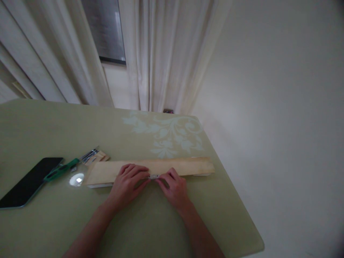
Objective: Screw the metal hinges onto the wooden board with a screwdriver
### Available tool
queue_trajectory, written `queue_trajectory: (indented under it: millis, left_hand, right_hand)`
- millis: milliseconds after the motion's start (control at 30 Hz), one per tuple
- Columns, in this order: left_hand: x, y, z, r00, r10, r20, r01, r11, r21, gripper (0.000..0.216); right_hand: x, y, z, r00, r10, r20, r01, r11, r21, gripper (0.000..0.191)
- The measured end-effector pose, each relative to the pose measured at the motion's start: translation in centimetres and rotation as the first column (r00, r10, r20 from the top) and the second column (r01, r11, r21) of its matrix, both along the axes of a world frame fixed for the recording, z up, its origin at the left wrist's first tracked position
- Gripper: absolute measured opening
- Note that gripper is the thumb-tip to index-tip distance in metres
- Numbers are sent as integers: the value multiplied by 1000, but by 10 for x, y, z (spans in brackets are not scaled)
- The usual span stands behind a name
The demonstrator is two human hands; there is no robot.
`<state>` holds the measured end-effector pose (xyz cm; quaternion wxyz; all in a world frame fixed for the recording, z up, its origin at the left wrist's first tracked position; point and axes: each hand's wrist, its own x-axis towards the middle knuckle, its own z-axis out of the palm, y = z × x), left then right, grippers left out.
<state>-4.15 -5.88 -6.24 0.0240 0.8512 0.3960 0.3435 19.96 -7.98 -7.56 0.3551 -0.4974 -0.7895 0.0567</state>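
A long pale wooden board (188, 166) lies flat across the green table (150, 229). My left hand (129, 182) rests on the board's near edge, fingers bent and pressed onto it. My right hand (173, 186) sits just right of it, fingers curled at the same edge. Between the fingertips of both hands shows a small light metal piece (154, 176), pinched against the board's edge. What the piece is I cannot make out.
Left of the board lie green-handled pliers (60, 169), a bunch of metal nails or screws (90, 155), a small wood piece (100, 156), a round shiny disc (76, 179) and a dark phone (28, 182). Curtains (161, 53) hang behind; the table's edge (231, 186) runs at right.
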Motion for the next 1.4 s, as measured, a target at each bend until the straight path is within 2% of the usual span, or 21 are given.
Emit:
queue_trajectory:
  millis: [700, 1400]
  left_hand:
    - [1, 0, -1, 1000, -4, 3, 4, 1000, 17, 10]
    - [1, 0, -1, 1000, 11, -6, -11, 999, 36, 12]
  right_hand:
    - [2, 0, 2, 999, -2, 47, 2, 1000, -11, 32]
    - [2, 0, 3, 998, 19, 55, -18, 1000, -23, 27]
